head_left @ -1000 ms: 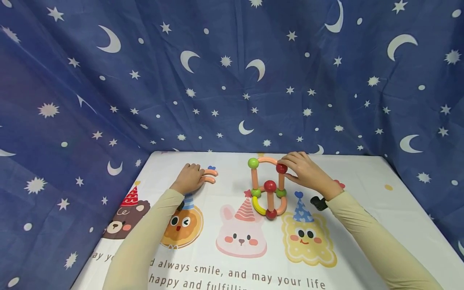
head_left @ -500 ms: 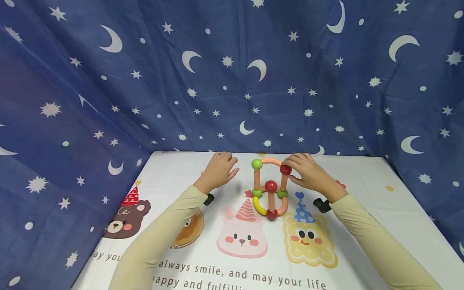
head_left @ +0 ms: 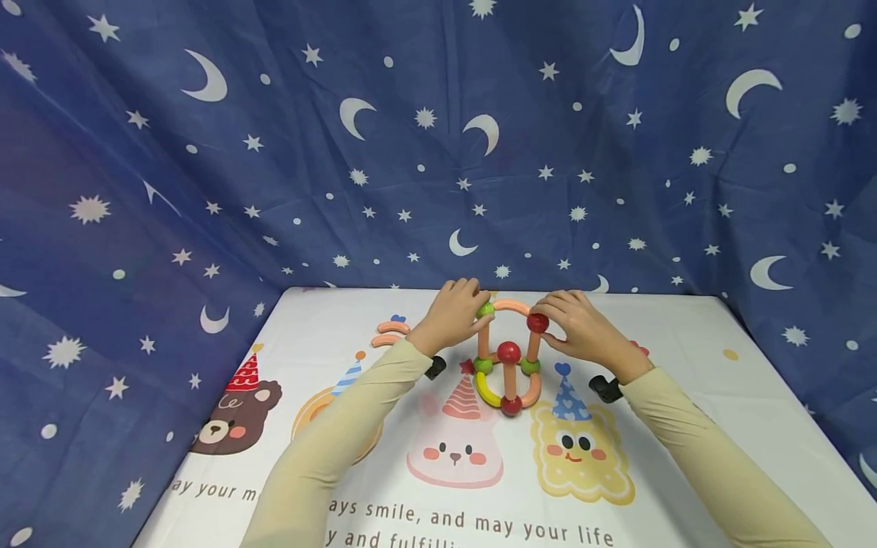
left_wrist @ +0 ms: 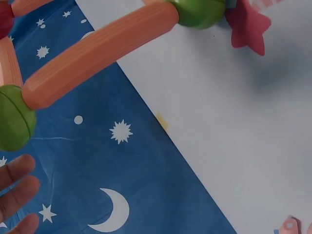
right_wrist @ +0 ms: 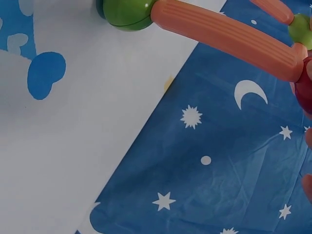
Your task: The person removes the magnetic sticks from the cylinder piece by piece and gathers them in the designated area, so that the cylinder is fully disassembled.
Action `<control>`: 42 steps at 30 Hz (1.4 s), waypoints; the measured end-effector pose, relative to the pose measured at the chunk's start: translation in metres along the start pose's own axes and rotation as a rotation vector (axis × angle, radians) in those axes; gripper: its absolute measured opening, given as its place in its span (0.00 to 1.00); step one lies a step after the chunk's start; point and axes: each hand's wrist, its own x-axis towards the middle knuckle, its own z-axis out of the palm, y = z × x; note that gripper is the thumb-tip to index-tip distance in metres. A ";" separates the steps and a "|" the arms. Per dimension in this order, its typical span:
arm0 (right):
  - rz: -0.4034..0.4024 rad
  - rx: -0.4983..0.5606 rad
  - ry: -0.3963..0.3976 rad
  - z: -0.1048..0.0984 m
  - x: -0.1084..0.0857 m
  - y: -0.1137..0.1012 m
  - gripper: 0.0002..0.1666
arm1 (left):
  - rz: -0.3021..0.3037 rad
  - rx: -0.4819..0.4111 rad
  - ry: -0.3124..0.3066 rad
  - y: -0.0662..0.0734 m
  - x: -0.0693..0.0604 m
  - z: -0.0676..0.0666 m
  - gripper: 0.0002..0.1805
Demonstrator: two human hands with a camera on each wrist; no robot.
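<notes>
A stick-and-ball building toy frame stands upright on the table, with peach sticks (head_left: 483, 342), a yellow curved stick (head_left: 487, 390) and red and green balls. My right hand (head_left: 578, 326) pinches the upper red ball (head_left: 537, 323) at the frame's back right. My left hand (head_left: 448, 316) is at the upper green ball (head_left: 486, 310), thumb and fingers spread around it. In the left wrist view, a small gap shows between the fingertips (left_wrist: 19, 192) and that ball; the thumb is out of sight. A curved peach stick (head_left: 511, 304) bridges the two upper balls.
Two loose curved peach sticks (head_left: 389, 341) lie on the white printed tablecloth (head_left: 671, 335), left of my left forearm. A blue star-and-moon curtain (head_left: 411, 152) hangs behind the table and along its left side. Both wrists wear a black device (head_left: 606, 389).
My left hand has left the loose curved sticks and moved right to the upper green ball. My right hand stays on the red ball; the frame has shifted barely, if at all.
</notes>
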 end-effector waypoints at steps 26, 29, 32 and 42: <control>0.091 -0.025 -0.037 0.001 0.004 0.000 0.21 | 0.031 0.115 -0.066 0.019 0.024 0.002 0.23; 0.090 -0.029 -0.040 0.001 0.004 0.000 0.22 | 0.021 0.124 -0.079 0.021 0.026 0.007 0.20; 0.088 -0.025 -0.036 0.001 0.004 0.000 0.21 | 0.018 0.142 -0.052 0.021 0.027 0.010 0.17; 0.090 -0.012 -0.035 0.001 0.002 0.002 0.21 | 0.062 0.176 0.058 0.024 0.021 0.027 0.15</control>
